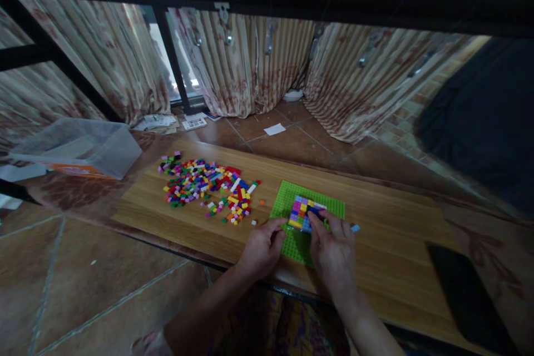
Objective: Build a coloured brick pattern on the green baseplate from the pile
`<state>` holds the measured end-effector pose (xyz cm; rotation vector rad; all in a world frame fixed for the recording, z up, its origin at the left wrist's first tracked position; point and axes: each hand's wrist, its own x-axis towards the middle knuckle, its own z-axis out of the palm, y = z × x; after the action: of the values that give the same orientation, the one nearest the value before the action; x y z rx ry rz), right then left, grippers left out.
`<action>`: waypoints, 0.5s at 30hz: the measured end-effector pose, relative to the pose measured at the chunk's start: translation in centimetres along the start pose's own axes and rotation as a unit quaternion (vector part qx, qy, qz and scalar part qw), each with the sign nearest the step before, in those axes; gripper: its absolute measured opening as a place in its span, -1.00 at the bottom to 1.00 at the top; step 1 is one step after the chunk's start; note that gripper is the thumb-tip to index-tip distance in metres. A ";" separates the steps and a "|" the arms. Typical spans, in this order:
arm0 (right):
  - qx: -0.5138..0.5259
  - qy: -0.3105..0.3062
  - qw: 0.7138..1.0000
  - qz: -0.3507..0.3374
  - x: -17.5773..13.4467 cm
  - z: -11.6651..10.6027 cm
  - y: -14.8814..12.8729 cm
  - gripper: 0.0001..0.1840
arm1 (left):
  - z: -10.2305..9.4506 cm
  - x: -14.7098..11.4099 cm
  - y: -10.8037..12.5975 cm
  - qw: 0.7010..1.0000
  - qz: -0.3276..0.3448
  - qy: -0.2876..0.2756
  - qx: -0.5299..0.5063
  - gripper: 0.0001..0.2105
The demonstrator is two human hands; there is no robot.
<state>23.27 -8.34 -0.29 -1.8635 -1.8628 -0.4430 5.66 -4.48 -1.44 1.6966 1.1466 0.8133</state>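
Two bare hands work over a green studded baseplate point(297, 247) on a wooden table point(387, 256), where a compact block of multicoloured bricks point(298, 211) sits toward the middle of the plate. The right hand point(335, 242) reaches over the block's right side, fingers bent and thumb and forefinger close together at its top; whether a brick is pinched between them cannot be told. The left hand point(263, 246) is loosely curled at the plate's left edge, its forefinger extended toward the block's near corner, with no brick visible in its hold.

The likeliest trouble is a brick pressed down off its studs: the right hand's fingers cover part of the block, so a crooked fit could go unnoticed. A hard push on one side might tilt neighbouring pieces or, should the left hand not be bracing it, slide the plate across the smooth table.

Strays pose a smaller risk. A light-blue brick point(355, 228) lies just beside the right hand, and a white brick point(254, 222) lies near the left, short of the loose pile point(200, 181); a sweeping wrist could knock either away.
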 end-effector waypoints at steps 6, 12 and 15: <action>-0.019 -0.015 1.000 0.002 0.1 -0.1 -0.4 -0.60 | -0.1 0.0 0.1 1.000 0.005 -0.004 0.001 -0.69; -0.029 -0.033 0.999 0.014 0.2 0.0 -1.0 -0.57 | -0.1 0.0 0.1 1.000 0.015 -0.002 0.007 -0.69; 0.007 -0.028 1.000 0.010 -0.1 0.0 -0.8 -0.53 | 0.0 0.1 -0.2 1.000 0.018 -0.005 0.002 -0.68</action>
<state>22.50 -8.46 -0.29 -1.9008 -1.8762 -0.3735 5.62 -4.40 -1.65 1.7258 1.1151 0.8252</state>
